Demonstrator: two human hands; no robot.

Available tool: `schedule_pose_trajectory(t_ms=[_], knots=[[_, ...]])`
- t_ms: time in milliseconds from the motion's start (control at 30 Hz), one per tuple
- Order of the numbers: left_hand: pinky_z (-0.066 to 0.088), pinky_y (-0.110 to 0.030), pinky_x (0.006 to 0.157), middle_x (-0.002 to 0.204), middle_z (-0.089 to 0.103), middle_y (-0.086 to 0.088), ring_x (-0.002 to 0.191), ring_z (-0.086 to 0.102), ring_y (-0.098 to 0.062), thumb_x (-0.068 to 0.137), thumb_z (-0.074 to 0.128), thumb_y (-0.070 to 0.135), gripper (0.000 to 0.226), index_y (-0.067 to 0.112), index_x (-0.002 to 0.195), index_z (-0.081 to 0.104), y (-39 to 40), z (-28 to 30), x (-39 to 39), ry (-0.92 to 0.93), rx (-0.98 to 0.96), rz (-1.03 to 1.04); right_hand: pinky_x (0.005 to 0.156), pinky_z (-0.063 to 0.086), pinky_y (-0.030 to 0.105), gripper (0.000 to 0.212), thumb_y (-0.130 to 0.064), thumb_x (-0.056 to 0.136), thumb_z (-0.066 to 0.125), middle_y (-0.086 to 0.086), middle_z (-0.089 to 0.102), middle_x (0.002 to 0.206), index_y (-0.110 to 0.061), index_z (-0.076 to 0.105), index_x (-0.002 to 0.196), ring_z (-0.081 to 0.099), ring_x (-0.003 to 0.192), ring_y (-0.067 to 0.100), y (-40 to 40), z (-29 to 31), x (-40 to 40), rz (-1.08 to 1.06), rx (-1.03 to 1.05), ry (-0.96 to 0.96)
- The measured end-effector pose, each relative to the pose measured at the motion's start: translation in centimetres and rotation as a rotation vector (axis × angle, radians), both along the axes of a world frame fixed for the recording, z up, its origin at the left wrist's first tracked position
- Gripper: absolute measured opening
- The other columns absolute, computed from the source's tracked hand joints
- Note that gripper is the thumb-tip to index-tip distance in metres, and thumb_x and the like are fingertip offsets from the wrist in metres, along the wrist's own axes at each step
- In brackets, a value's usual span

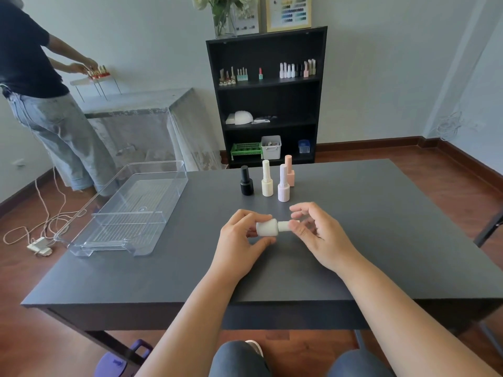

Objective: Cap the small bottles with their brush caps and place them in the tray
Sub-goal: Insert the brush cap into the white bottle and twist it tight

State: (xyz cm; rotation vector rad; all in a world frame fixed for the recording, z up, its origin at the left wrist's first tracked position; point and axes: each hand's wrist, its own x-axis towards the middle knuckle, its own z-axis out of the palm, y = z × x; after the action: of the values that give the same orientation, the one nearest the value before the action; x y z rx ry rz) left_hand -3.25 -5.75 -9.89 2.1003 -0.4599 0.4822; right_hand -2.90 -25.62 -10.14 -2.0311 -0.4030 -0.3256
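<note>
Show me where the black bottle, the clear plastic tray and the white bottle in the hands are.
black bottle (246,186): head view, on its round body below the cap.
clear plastic tray (178,187): head view, on its right side wall.
white bottle (267,228): head view, on its body, held by the left hand.

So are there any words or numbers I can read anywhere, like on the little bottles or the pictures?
None can be read.
Framed colour-swatch chart on the black bookshelf: markings too small and blurred.
White bottle in the hands: no label shows.
Four standing table bottles: no labels show.
</note>
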Motion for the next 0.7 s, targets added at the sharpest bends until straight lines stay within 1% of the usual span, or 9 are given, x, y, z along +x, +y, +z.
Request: schedule_pose_trajectory(t_ms=[67,133,233,300,367,433,533,600,700], knots=[[0.045,-0.004,0.078,0.101,0.061,0.009,0.090,0.060,0.002,0.072,0.084,0.010,0.037,0.022,0.105,0.073,0.04,0.05,0.06,0.014,-0.009,0.007,0.075,0.044,0.013,0.026,-0.019,0.086,0.070,-0.008,0.059,0.103,-0.020,0.060,0.110,0.056,0.088,0.005,0.04,-0.05,-0.17,0.009,-0.038,-0.068],[0.046,-0.005,0.078,0.101,0.061,0.008,0.090,0.060,0.001,0.072,0.085,0.010,0.037,0.022,0.106,0.073,-0.01,0.08,0.04,0.025,-0.010,-0.001,0.075,0.046,0.016,0.023,-0.008,0.084,0.070,-0.002,0.062,0.096,-0.017,0.062,0.103,0.056,0.084,0.009,-0.05,-0.13,-0.25,0.002,-0.074,-0.104],[0.047,-0.006,0.079,0.101,0.060,0.007,0.090,0.060,-0.002,0.072,0.085,0.009,0.038,0.021,0.105,0.073,-0.05,0.08,-0.06,0.023,-0.008,-0.011,0.066,0.043,0.013,0.010,-0.015,0.090,0.065,0.001,0.064,0.083,-0.022,0.060,0.097,0.055,0.073,0.012,-0.02,-0.02,-0.36,-0.002,-0.042,-0.040],[0.050,-0.010,0.081,0.100,0.060,0.005,0.088,0.062,-0.006,0.071,0.085,0.008,0.037,0.020,0.105,0.073,-0.10,0.11,-0.18,0.023,-0.012,-0.024,0.060,0.041,0.016,0.003,-0.023,0.096,0.056,0.001,0.065,0.075,-0.026,0.057,0.095,0.054,0.064,0.012,-0.06,-0.08,-0.28,-0.010,-0.043,-0.003],[0.052,-0.014,0.082,0.100,0.060,0.004,0.086,0.062,-0.008,0.071,0.085,0.007,0.038,0.020,0.104,0.073,-0.14,0.16,-0.22,0.023,-0.017,-0.027,0.054,0.037,0.015,0.010,-0.032,0.099,0.049,-0.004,0.063,0.068,-0.027,0.057,0.097,0.050,0.057,0.008,-0.07,-0.09,-0.28,-0.012,-0.045,0.001],[0.052,-0.014,0.082,0.100,0.060,0.005,0.085,0.062,-0.007,0.071,0.085,0.007,0.038,0.020,0.104,0.073,-0.16,0.25,-0.25,0.023,-0.024,-0.021,0.057,0.037,0.011,0.010,-0.033,0.096,0.052,-0.010,0.060,0.073,-0.027,0.058,0.100,0.050,0.061,0.003,-0.01,0.12,-0.33,0.005,-0.002,0.003],[0.051,-0.011,0.081,0.100,0.060,0.005,0.086,0.061,-0.006,0.071,0.085,0.008,0.038,0.020,0.104,0.073,-0.16,0.25,-0.20,0.017,-0.017,-0.017,0.068,0.041,0.010,0.018,-0.017,0.088,0.067,-0.010,0.059,0.094,-0.025,0.059,0.103,0.054,0.079,0.004,0.05,0.21,-0.48,0.018,-0.038,-0.030],[0.050,-0.010,0.080,0.100,0.060,0.006,0.086,0.061,-0.004,0.071,0.085,0.008,0.037,0.020,0.104,0.073,-0.16,0.15,-0.16,0.012,-0.020,-0.024,0.068,0.040,0.009,0.019,-0.011,0.086,0.068,-0.014,0.059,0.088,-0.023,0.061,0.098,0.054,0.078,0.003,-0.06,0.09,-0.51,0.007,-0.071,-0.040],[0.050,-0.012,0.081,0.100,0.060,0.007,0.085,0.062,-0.006,0.072,0.085,0.010,0.037,0.023,0.104,0.073,-0.16,0.01,-0.11,0.000,-0.002,-0.028,0.064,0.041,0.010,0.009,-0.018,0.091,0.064,-0.012,0.061,0.080,-0.024,0.061,0.097,0.055,0.071,0.005,-0.17,-0.07,-0.40,-0.006,-0.080,0.002]])
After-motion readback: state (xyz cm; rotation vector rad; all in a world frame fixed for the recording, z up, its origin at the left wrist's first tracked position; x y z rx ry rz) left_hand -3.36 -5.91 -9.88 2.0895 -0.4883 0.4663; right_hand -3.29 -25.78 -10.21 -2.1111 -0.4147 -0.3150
